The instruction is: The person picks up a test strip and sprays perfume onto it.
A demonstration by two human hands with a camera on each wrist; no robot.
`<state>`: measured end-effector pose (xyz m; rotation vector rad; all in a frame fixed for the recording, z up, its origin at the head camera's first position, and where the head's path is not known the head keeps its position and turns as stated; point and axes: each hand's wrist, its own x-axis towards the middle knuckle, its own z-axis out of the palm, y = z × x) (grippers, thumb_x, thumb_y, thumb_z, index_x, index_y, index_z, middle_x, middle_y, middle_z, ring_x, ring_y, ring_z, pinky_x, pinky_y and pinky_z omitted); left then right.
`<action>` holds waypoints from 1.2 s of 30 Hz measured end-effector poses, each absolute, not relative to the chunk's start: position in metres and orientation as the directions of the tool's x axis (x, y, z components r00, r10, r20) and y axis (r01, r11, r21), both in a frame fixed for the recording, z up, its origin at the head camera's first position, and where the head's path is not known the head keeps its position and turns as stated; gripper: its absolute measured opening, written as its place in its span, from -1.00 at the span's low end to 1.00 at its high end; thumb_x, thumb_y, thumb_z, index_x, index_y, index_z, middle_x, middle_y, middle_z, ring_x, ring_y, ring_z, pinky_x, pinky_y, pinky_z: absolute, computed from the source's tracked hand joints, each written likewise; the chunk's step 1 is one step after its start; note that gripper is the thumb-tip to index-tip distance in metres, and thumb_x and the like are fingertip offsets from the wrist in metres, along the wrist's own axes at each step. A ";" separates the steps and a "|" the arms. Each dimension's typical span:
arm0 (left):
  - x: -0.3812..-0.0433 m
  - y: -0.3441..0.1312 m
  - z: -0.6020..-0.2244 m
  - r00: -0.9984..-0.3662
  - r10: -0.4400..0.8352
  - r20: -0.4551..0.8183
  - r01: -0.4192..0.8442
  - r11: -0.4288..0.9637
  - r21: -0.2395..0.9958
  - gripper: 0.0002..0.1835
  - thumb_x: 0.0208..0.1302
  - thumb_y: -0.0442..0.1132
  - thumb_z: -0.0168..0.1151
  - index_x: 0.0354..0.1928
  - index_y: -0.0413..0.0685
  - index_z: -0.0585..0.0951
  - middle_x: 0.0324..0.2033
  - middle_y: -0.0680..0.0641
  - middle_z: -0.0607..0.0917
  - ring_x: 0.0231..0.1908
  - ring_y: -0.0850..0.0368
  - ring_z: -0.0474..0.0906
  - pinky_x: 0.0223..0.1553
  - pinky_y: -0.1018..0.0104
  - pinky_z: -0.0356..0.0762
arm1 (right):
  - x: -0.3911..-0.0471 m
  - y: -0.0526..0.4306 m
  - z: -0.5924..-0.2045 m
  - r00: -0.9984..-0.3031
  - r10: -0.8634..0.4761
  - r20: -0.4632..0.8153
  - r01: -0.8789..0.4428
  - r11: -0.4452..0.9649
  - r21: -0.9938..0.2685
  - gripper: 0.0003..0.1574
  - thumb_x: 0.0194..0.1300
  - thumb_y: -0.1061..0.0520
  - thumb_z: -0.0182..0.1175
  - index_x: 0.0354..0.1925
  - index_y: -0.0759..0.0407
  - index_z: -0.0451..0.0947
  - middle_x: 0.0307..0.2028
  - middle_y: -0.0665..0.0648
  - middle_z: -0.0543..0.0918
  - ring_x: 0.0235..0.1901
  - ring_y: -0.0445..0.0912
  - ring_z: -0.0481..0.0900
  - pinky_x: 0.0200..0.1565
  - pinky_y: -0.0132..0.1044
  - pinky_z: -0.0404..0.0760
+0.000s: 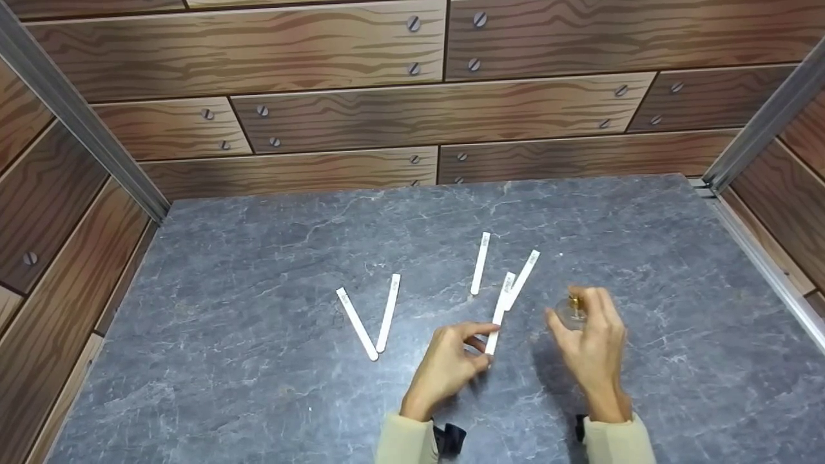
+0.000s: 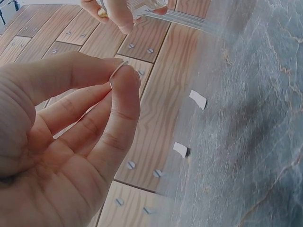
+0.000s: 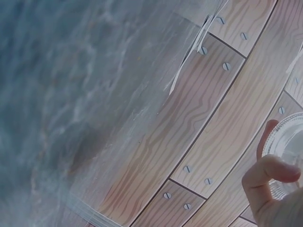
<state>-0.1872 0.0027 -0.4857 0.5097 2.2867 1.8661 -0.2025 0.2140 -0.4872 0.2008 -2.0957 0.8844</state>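
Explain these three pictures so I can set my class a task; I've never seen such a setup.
There is no machine here: a person works with two bare hands. The wide picture comes from a camera worn on the head, looking forward and down. The other two come from cameras worn on the wrists, one on each.

The left hand pinches a thin white stick near one end. The right hand holds a clear, round, ridged object. On the grey marbled tabletop lie four similar sticks: a left pair and a right pair.
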 end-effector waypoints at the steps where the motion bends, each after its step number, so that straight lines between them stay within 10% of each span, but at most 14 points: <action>1: -0.187 0.003 -0.486 -0.932 0.349 0.100 0.168 0.170 0.971 -0.51 0.07 -0.66 0.23 0.11 -0.38 0.66 -0.09 -0.20 0.75 -0.36 0.17 0.69 -0.45 0.46 0.63 | -0.203 0.214 -0.487 -0.641 0.164 0.750 -0.424 0.739 -0.524 -0.50 -0.19 0.43 0.50 -0.22 0.40 0.52 -0.37 0.28 0.58 -0.46 0.14 0.58 -0.37 -0.17 0.58; 36: -0.187 0.000 -0.485 -0.938 0.333 0.093 0.161 0.182 0.970 -0.50 0.05 -0.67 0.21 0.11 -0.35 0.67 -0.15 -0.17 0.76 -0.49 0.33 0.61 -0.51 0.51 0.55 | -0.205 0.215 -0.488 -0.596 0.219 0.772 -0.420 0.735 -0.533 -0.41 -0.23 0.44 0.52 -0.13 0.40 0.56 -0.36 0.30 0.58 -0.41 0.10 0.53 -0.25 -0.39 0.44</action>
